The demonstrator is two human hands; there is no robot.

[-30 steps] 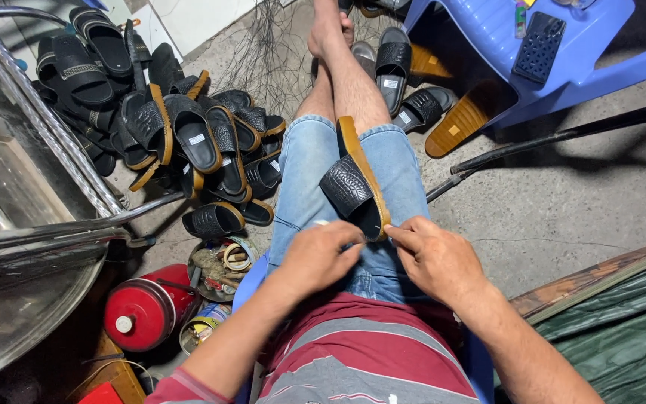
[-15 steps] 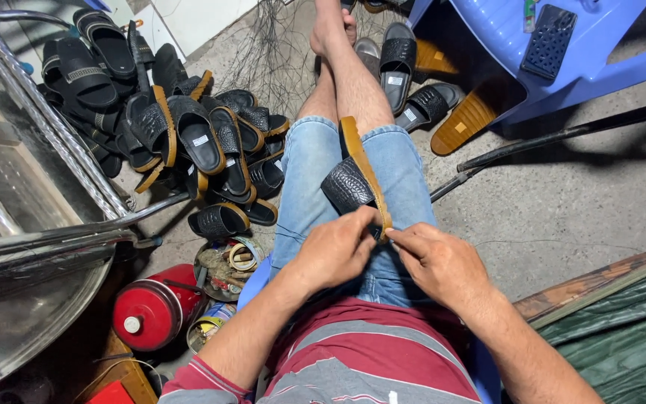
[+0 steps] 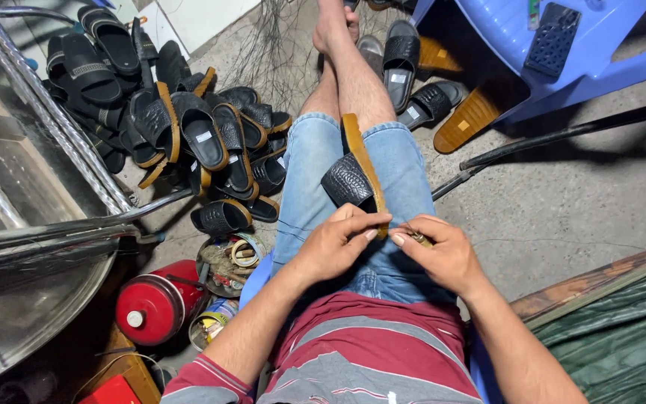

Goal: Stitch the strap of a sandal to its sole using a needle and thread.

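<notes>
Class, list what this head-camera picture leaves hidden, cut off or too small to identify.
- Small brass-coloured item in the right hand: too small, mostly covered by fingers.
- Heel end of the sandal: hidden under the left hand.
- Lower sandals in the pile: buried beneath others.
- Blue chair: cut off by the top edge.

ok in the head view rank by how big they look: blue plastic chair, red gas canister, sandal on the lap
1. blue plastic chair, cut off by the frame
2. red gas canister
3. black-strapped, tan-soled sandal on the lap, close to the canister in apparent size, so unsure

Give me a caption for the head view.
Both hands, left hand and right hand, work a black sandal on the lap.
</notes>
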